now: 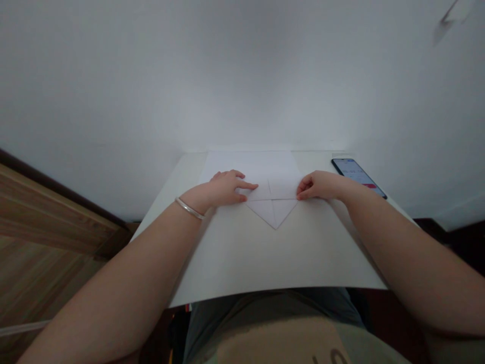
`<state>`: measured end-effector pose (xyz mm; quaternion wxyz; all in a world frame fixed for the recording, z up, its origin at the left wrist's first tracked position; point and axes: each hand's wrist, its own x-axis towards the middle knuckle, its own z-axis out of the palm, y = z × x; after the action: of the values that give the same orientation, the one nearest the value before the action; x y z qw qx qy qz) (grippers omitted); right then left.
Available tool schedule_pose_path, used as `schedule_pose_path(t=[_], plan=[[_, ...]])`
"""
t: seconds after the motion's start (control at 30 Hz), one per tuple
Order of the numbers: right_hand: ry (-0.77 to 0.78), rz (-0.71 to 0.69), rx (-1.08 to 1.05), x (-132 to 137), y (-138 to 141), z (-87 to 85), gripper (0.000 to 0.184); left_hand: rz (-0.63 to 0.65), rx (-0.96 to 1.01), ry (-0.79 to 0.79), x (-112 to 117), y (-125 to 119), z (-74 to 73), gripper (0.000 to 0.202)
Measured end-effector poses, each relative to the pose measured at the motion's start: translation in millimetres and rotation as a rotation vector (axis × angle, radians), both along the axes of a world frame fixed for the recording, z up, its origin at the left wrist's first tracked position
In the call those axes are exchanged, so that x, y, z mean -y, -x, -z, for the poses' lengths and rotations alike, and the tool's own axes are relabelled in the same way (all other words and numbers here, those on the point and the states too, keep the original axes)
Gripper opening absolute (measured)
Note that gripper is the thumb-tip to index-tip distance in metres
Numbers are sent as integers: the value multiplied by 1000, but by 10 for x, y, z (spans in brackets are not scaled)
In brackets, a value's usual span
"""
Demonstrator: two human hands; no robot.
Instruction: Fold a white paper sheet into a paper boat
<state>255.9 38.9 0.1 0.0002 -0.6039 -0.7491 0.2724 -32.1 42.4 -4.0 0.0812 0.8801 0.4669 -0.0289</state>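
A white sheet of paper (278, 210) lies on the white table, its near end folded to a point toward me. A crease runs down its middle and a folded edge crosses it just above the point. My left hand (229, 188) rests on the paper's left side with fingers spread, the index finger stretched toward the crease. At the right end of the folded edge, my right hand (314, 186) pinches the paper between thumb and fingers. A silver bangle (189, 208) circles my left wrist.
To the right of my right hand lies a phone (358, 174) with its screen lit. The white table (280, 263) meets a pale wall (242, 76) at the back. Wooden panelling (45, 217) stands on the left, beside the table.
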Motion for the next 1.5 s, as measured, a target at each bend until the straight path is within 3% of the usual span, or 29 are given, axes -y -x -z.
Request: schedule_pose_path(t=[0.3, 0.4, 0.5, 0.6, 0.77, 0.87, 1.0, 1.2, 1.37, 1.5], plan=[[-6, -2, -14, 33, -13, 14, 9, 8, 84, 38, 14, 12, -30, 47], [-10, -1, -4, 31, 19, -8, 10, -114, 109, -15, 80, -97, 12, 37], [-28, -2, 5, 40, 81, -37, 13, -189, 143, -146, 140, -218, 81, 43], [-50, 6, -22, 67, 167, -36, 17, -243, 216, -163, 157, -287, 142, 45], [-235, 42, -18, 135, 320, 28, 30, -301, 391, -115, 182, -309, 93, 32], [-351, -4, -9, 174, 375, 64, 33, -290, 467, -64, 213, -304, 17, 14], [-462, -68, -28, 201, 404, 99, 38, -261, 589, -66, 206, -284, 6, 12], [-535, 52, -200, 212, 439, 146, 34, -222, 971, 5, 127, -290, 96, 23], [-439, 136, -436, 223, 462, 163, 42, -301, 999, -47, 127, -300, 72, 16], [-423, 146, -600, 230, 475, 129, 35, -351, 1014, -132, 137, -294, 50, 37]])
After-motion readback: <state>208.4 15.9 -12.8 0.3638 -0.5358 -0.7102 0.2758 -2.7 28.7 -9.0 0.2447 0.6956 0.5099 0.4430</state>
